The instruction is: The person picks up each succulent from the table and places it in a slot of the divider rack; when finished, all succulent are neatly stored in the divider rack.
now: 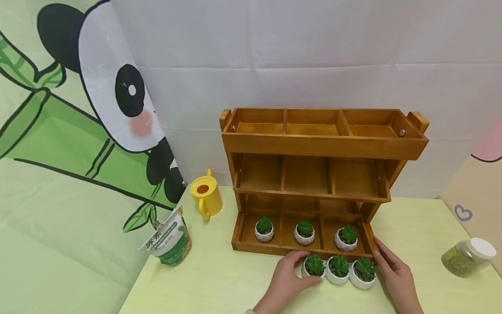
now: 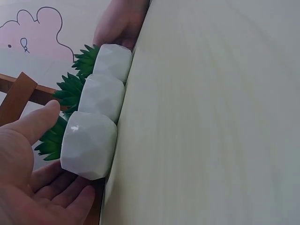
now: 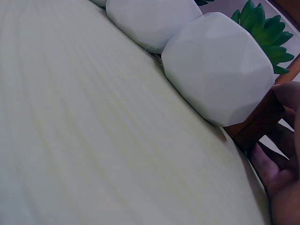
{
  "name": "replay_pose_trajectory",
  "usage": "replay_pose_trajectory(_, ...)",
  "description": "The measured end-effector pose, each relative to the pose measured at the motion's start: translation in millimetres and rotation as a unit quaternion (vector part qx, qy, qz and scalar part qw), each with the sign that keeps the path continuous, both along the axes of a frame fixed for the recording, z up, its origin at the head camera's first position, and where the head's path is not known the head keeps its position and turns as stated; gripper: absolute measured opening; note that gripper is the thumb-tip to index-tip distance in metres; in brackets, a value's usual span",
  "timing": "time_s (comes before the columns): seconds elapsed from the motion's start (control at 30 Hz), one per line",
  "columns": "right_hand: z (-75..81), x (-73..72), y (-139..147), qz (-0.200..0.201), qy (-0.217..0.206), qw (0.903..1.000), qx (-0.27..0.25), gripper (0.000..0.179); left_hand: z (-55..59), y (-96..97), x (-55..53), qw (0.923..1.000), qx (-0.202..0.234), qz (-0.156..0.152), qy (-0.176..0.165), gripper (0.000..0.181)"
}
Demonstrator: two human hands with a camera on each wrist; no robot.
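Observation:
Three small fake succulents in white faceted pots stand in a touching row before the wooden shelf [image 1: 325, 146]. My left hand [image 1: 285, 275] holds the leftmost potted succulent [image 2: 89, 145], thumb in front and fingers round its far left side. The middle potted succulent [image 1: 338, 268] and the right one [image 1: 364, 273] stand beside it. My right hand [image 1: 398, 274] rests at the shelf's front right corner, beside the right pot, its fingers along the wood. In the right wrist view, only part of that hand [image 3: 286, 154] shows at the edge.
The lowest tier holds three similar succulents [image 1: 264, 229], one per compartment. A yellow watering can [image 1: 208, 196] and a green-white bag [image 1: 172, 244] stand to the left. At the far right a white-lidded jar [image 1: 466, 258] lies tilted near the table's edge.

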State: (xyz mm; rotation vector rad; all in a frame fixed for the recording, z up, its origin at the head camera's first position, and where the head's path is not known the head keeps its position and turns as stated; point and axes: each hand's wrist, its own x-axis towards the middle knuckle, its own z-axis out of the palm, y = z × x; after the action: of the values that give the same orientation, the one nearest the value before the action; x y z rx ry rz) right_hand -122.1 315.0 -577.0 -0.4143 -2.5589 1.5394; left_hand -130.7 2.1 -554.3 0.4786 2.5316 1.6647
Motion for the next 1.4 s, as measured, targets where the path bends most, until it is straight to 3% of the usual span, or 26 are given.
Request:
replay_pose_trajectory(0.47,-1.8,-1.0,-0.1,0.006,0.005,0.9999,-0.007,0.060,-9.1,5.4,-0.5,0.9994,-0.032,0.011,0.001,0.059)
replay_pose_trajectory(0.63,-2.0,-1.9,0.3,0.004,0.004,1.0000,-0.003,0.060,-9.6,5.1,-0.3,0.9997,-0.015,0.018,-0.013,0.058)
replay_pose_trajectory(0.9,-0.8,-1.6,-0.1,0.005,-0.004,1.0000,-0.002,0.061,-9.4,5.9,0.6,0.9970,0.049,0.024,-0.055,0.057)
replay_pose_trajectory(1.2,0.0,-0.7,0.7,0.007,-0.015,0.9999,0.001,0.063,-5.3,5.9,3.7,0.9957,0.064,0.028,-0.061,0.058)
replay_pose_trajectory(1.4,1.3,-0.3,-0.1,0.004,-0.014,0.9999,-0.003,0.063,8.3,2.9,4.3,0.9946,0.070,0.019,-0.074,0.058)
